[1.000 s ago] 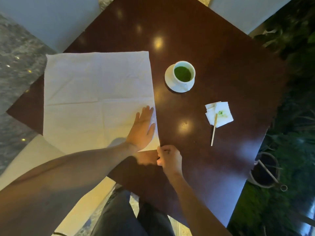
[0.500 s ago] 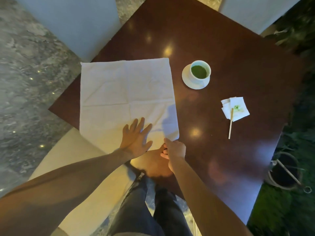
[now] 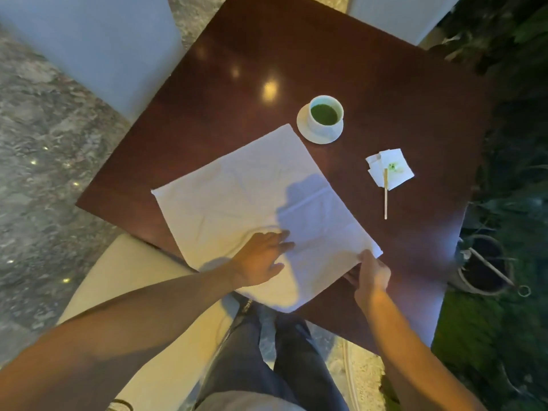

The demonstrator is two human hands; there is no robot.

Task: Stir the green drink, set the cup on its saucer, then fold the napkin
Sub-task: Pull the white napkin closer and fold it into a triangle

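Note:
A large white cloth napkin (image 3: pixel 237 200) lies spread flat on the dark wooden table (image 3: pixel 370 93), its near edge hanging over the table's side. My left hand (image 3: pixel 261 259) rests palm down on its near part, fingers apart. My right hand (image 3: pixel 370 271) pinches the napkin's near right corner. The white cup (image 3: pixel 326 115) of green drink stands on its white saucer (image 3: pixel 305 129), just beyond the napkin's far corner.
A wooden stir stick (image 3: pixel 385 194) lies with one end on small stained paper napkins (image 3: pixel 391 169) to the right. Pale chairs (image 3: pixel 98 46) stand beyond and beside the table. A dark pot (image 3: pixel 483 265) and plants sit at the right on the floor.
The napkin has turned and slid to the right on the table, toward the cup. My right hand moved right with the corner in its pinch; my left hand stayed flat on the cloth.

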